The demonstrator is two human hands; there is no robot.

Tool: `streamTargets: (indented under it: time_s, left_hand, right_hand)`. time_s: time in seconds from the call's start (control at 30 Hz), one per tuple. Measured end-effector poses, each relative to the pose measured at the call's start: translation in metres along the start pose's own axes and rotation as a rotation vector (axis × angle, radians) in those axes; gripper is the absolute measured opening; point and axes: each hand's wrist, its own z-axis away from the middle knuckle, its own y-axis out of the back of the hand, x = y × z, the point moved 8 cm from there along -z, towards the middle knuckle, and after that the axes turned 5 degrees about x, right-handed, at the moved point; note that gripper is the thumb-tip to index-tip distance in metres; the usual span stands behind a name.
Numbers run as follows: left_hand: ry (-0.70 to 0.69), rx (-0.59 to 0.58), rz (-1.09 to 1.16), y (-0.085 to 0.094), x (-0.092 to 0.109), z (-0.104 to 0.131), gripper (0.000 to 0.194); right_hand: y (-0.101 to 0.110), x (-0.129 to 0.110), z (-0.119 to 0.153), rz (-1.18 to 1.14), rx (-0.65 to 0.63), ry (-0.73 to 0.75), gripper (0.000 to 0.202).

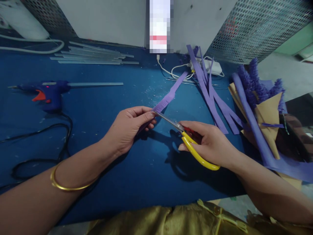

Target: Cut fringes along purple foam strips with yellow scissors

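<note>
Between the thumb and fingers of my left hand (137,125), a purple crepe paper strip (168,98) is pinched. Its loose end runs up and to the right, and fine slits show along the part near my fingertips. My right hand (210,140) grips a pair of scissors (195,151) with yellow handles; a bit of red shows beneath my fingers. The scissor blades point left and meet the strip's edge beside my left thumb. How far the blades are apart I cannot tell.
A blue glue gun (51,91) with a glue stick in it lies at left, its black cord trailing. Clear glue sticks (97,57) lie at the back. More purple strips (205,88), a white power strip (212,67) and wrapped purple flowers (261,85) are at right.
</note>
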Motion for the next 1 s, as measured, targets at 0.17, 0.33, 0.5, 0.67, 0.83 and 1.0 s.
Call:
streamTargets:
  time_s: [0.17, 0.33, 0.5, 0.67, 0.83, 1.0]
  left_hand:
    - [-0.004, -0.003, -0.007, 0.0008, 0.0002, 0.0011, 0.011]
    - [0.008, 0.01, -0.014, 0.0027, -0.0013, 0.0016, 0.01]
    - [0.021, 0.011, -0.01, 0.0013, -0.0016, 0.0012, 0.009]
    - [0.038, 0.013, 0.0, 0.001, -0.0021, 0.0013, 0.01]
    - [0.033, -0.001, -0.02, 0.0006, -0.0022, 0.0013, 0.012]
    - [0.046, -0.022, -0.031, -0.0014, -0.0032, 0.002, 0.011]
  right_hand:
    - [-0.0028, 0.004, 0.0023, -0.061, -0.026, -0.014, 0.043]
    - [-0.0024, 0.0046, 0.0031, -0.071, -0.036, -0.035, 0.046]
    - [-0.0017, 0.0036, 0.0042, -0.076, -0.049, -0.051, 0.046]
    - [-0.004, 0.0054, 0.0055, -0.085, -0.046, -0.05, 0.047]
    - [-0.0056, 0.0027, 0.0037, -0.067, -0.039, -0.018, 0.043]
    - [-0.0049, 0.003, 0.0041, -0.07, -0.057, -0.045, 0.047]
